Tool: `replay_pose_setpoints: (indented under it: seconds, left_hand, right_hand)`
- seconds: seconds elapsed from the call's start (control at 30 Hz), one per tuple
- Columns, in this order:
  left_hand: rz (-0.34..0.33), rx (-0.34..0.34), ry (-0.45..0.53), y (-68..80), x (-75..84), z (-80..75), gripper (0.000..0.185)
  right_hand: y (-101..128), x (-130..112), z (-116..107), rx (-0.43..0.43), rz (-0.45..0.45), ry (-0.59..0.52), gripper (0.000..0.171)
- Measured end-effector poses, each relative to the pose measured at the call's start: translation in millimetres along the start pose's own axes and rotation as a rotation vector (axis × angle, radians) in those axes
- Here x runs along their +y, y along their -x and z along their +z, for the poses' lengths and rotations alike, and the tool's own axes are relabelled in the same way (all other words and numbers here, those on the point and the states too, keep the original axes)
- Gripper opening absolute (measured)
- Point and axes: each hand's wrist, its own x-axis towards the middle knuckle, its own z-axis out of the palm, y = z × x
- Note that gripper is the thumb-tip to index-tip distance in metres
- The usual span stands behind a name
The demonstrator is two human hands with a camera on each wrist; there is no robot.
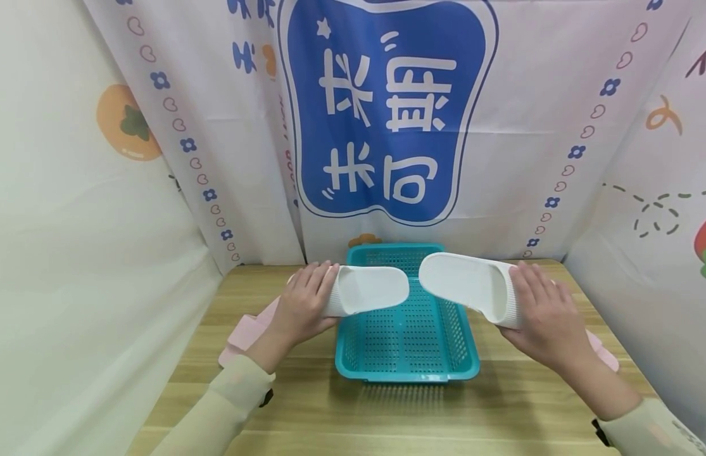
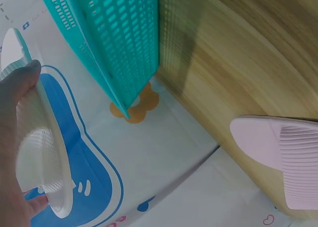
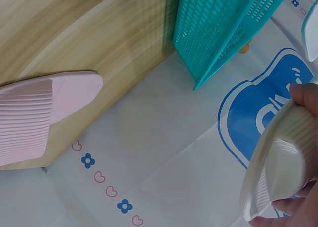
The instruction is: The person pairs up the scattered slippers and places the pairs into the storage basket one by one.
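My left hand [image 1: 308, 297] grips a white slipper [image 1: 374, 288] by its ribbed strap, its heel end pointing right. A second white slipper [image 1: 463, 278] is held in my right hand [image 1: 549, 313], fingers over the strap, its heel end pointing left. Both slippers are raised over a teal perforated basket [image 1: 406, 373], heel ends close to each other. In the left wrist view the thumb and fingers wrap the left slipper [image 2: 42, 147]; the right wrist view shows the same hold on the right slipper [image 3: 278, 157].
A pink slipper [image 2: 303, 157] lies on the wooden table [image 1: 296, 405] left of the basket. Another pink slipper [image 3: 30, 117] lies to the right. Behind the table hangs a white printed cloth [image 1: 501, 171] with a blue sign, and pale cloth walls stand at both sides.
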Motion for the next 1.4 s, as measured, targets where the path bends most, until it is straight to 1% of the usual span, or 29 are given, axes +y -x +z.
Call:
replay_pose_setpoints:
  seconds: [0.27,0.47,0.6,0.7,0.97,1.4]
  left_hand:
    - [0.01,0.016,0.023,-3.2,4.5,2.8,0.101]
    - [0.017,0.003,0.021,-8.4,7.3,2.8,0.099]
    - [0.018,-0.01,0.023,-10.9,9.6,1.5,0.097]
    - [0.019,-0.007,0.028,-12.5,11.4,1.4,0.097]
    - [0.037,0.025,0.027,-17.3,15.9,3.5,0.096]
    - [0.052,0.01,0.061,-23.6,25.7,7.0,0.098]
  right_hand:
    - [-1.7,-5.0,3.0,-0.061,-0.008,-0.007,0.082]
    - [-4.5,-9.8,3.2,-0.083,-0.011,-0.009,0.098]
    - [-7.1,-14.1,4.3,-0.106,-0.013,-0.009,0.101]
    - [-8.6,-16.8,5.6,-0.122,-0.016,-0.014,0.102]
    - [-10.3,-22.0,11.9,-0.117,-0.044,-0.031,0.1]
    - [-11.0,-30.1,19.6,-0.124,-0.066,-0.038,0.105]
